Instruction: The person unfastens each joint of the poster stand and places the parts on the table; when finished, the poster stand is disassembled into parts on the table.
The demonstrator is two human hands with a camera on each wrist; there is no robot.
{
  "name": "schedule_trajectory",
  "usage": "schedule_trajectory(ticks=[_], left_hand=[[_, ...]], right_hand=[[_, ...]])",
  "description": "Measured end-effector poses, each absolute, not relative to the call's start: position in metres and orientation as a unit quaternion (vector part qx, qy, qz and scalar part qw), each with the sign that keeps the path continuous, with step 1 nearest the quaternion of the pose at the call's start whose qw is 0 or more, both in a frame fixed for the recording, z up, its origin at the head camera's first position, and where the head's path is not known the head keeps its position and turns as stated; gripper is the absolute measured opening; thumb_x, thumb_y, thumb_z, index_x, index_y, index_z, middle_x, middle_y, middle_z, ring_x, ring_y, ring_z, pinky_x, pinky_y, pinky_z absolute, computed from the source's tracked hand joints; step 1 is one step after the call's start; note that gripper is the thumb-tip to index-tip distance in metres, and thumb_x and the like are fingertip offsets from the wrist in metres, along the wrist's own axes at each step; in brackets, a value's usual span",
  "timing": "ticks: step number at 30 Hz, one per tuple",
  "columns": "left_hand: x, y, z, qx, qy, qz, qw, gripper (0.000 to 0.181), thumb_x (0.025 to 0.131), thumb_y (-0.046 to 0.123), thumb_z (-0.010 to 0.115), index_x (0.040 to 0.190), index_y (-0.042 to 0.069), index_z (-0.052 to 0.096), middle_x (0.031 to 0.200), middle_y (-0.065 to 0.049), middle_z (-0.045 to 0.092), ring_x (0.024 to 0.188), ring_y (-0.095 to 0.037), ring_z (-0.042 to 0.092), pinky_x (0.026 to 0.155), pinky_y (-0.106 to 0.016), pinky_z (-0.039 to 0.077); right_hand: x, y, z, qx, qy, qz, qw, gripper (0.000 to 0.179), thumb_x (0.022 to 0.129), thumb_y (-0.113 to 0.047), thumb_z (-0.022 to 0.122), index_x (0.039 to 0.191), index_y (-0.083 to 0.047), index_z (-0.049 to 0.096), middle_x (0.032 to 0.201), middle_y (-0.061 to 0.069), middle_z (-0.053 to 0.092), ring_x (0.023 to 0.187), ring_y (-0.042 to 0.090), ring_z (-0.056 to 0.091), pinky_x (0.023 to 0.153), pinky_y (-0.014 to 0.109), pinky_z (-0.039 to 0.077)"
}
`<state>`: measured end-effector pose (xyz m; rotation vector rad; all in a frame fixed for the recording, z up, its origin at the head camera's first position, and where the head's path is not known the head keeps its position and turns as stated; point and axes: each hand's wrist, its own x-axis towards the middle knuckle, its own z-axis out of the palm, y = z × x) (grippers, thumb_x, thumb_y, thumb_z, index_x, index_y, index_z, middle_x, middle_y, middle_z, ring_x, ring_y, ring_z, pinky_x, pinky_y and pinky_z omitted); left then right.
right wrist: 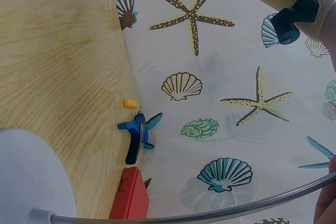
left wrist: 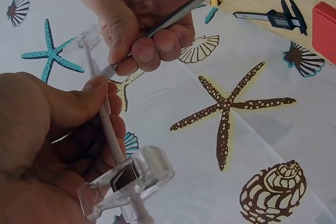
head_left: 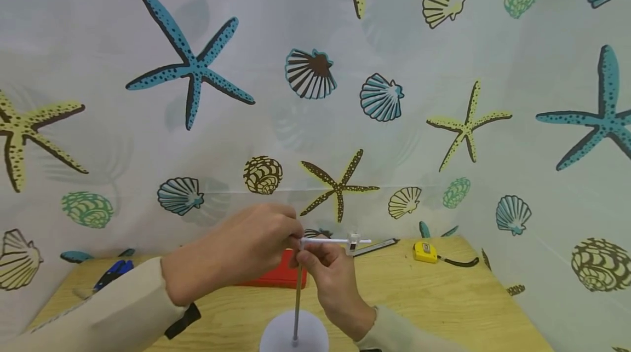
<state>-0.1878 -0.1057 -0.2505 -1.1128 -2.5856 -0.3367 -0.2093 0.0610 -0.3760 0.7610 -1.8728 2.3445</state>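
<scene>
Metal pole point(head_left: 298, 308) stands upright in round white base point(head_left: 276, 335), near ctr. of surface point(head_left: 434, 308); white crossbar point(head_left: 327, 241) meets its top, w/ clear R clip point(head_left: 353, 243) & matching L clip point(left wrist: 128, 179) toward opp. ends. L hand point(head_left: 244, 242) pinches crossbar by the joint point(left wrist: 108, 71), fingers narrow; R hand's point(head_left: 337, 286) fingers curl round pole just below. Done, apparently: pole in base, both clips on bar. Outstanding, prob.: bar-to-pole joint, seemingly the step in hand; full seating can't be told. Far side: red case point(head_left: 276, 276) behind pole, caliper point(head_left: 377, 247) to R, tape measure point(head_left: 425, 252) farther R; blue-handled pliers point(head_left: 113, 273) far L.
</scene>
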Motion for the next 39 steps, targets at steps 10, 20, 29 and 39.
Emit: schedule_trajectory(ticks=[10,20,29,39], left_hand=[[-0.1885,-0.1042,-0.2505,-0.386,-0.901,-0.122,0.157,0.017,0.082,-0.004,0.077,0.084,0.013,0.078,0.077,0.007,0.065,0.069,-0.001,0.057,0.061,-0.016,0.049],[-0.1883,-0.1037,-0.2474,-0.384,-0.903,-0.114,0.153,0.018,0.082,-0.005,0.076,0.084,0.012,0.079,0.077,0.007,0.066,0.071,-0.003,0.057,0.062,-0.018,0.050],[-0.1881,-0.1050,-0.2469,-0.390,-0.900,-0.109,0.162,0.017,0.081,-0.004,0.077,0.085,0.012,0.080,0.075,0.007,0.065,0.069,-0.002,0.057,0.061,-0.016,0.049],[-0.1922,-0.1070,-0.2471,-0.397,-0.895,-0.132,0.157,0.013,0.084,-0.002,0.075,0.083,0.010,0.078,0.076,0.006,0.067,0.072,-0.004,0.058,0.064,-0.019,0.051]], right_hand=[[-0.2101,0.0627,-0.3769,0.257,-0.603,0.755,0.021,0.042,0.098,-0.017,0.065,0.109,0.022,0.056,0.086,-0.012,0.070,0.083,0.003,0.067,0.082,0.020,0.056],[-0.2109,0.0619,-0.3777,0.280,-0.600,0.749,0.035,0.039,0.098,-0.016,0.064,0.106,0.022,0.057,0.087,-0.010,0.070,0.083,0.003,0.067,0.080,0.022,0.056],[-0.2089,0.0611,-0.3761,0.265,-0.602,0.752,0.043,0.041,0.097,-0.014,0.066,0.106,0.023,0.054,0.087,-0.013,0.072,0.081,0.002,0.068,0.082,0.020,0.056],[-0.2113,0.0611,-0.3764,0.278,-0.614,0.738,0.047,0.034,0.098,-0.013,0.065,0.103,0.020,0.058,0.087,-0.011,0.072,0.082,0.003,0.068,0.081,0.022,0.057]])
